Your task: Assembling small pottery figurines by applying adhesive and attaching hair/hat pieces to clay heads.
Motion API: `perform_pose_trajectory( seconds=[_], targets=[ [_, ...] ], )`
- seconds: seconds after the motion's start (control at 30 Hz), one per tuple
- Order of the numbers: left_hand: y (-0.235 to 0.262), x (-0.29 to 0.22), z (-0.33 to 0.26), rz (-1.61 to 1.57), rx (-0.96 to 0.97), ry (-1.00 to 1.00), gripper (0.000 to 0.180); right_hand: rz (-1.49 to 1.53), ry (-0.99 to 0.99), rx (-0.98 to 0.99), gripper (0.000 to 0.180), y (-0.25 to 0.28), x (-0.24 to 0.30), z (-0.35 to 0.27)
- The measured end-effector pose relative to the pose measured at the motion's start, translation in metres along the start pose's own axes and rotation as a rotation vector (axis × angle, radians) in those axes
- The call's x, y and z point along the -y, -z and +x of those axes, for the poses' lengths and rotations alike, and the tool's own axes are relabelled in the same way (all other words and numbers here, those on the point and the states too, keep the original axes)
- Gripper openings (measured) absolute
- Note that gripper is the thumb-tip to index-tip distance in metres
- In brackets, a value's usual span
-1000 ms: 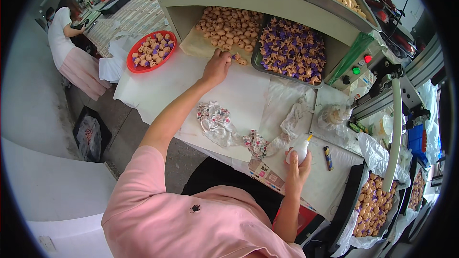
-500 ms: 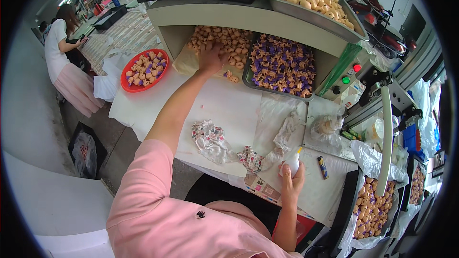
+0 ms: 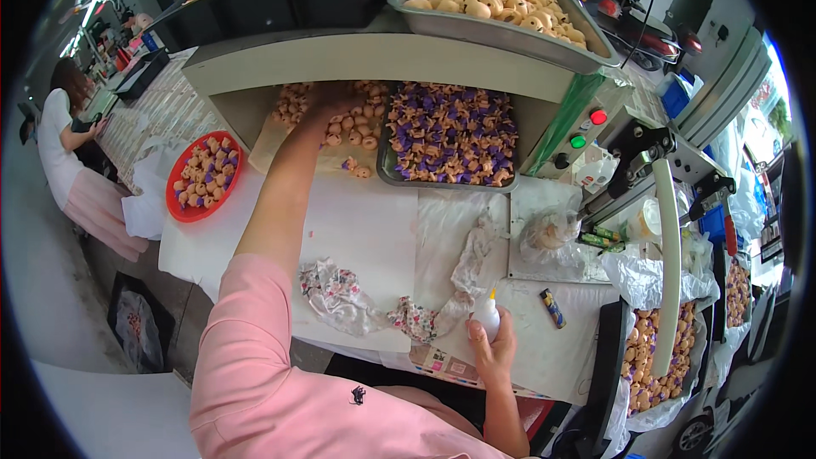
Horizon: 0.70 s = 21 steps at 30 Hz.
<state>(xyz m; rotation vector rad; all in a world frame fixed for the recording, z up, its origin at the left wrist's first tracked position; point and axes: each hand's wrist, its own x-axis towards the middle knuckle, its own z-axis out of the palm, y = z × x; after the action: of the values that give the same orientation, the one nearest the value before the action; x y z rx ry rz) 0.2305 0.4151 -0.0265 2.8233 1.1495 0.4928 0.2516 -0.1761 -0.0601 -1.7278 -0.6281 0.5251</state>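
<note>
My left hand [image 3: 330, 99] reaches far forward under the shelf into a heap of small tan and pink pieces [image 3: 340, 119]; whether its fingers hold one I cannot tell. My right hand [image 3: 493, 347] rests near the table's front edge, gripping a small white squeeze bottle [image 3: 487, 314] with a yellow tip, held upright. Beside that heap sits a metal tray of purple and tan pieces [image 3: 450, 132]. A floral cloth [image 3: 340, 293] lies on the white table [image 3: 357, 221] between my arms.
A red bowl [image 3: 202, 177] of pieces sits at the left. A metal tray [image 3: 501, 0] of tan pieces tops the shelf. A sealing machine with red and green buttons [image 3: 586, 129] and a long white handle [image 3: 667, 263] stands right. Another person [image 3: 64, 136] works far left.
My left hand has moved forward from the table's middle into the heap under the shelf. My view has shifted closer. The right hand keeps holding the bottle in place.
</note>
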Motion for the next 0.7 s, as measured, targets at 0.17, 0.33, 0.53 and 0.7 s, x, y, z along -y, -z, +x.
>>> perform_pose_trajectory(
  seconds=[0.17,0.33,0.53,0.7],
  targets=[
    [0.007,-0.013,-0.002,-0.018,0.061,0.078,0.073,-0.059,0.072,0.008,0.037,0.0,0.007,-0.001],
    [0.001,-0.018,-0.003,0.064,-0.007,-0.033,0.054,-0.032,0.066,0.013,0.039,-0.002,0.012,-0.001],
    [0.0,-0.013,0.001,-0.001,0.026,-0.013,0.069,-0.086,0.115,0.013,0.04,-0.001,0.012,-0.002],
    [-0.002,-0.004,0.003,-0.371,0.13,0.079,0.062,-0.075,0.088,-0.013,0.041,0.001,0.012,-0.002]
  ],
)
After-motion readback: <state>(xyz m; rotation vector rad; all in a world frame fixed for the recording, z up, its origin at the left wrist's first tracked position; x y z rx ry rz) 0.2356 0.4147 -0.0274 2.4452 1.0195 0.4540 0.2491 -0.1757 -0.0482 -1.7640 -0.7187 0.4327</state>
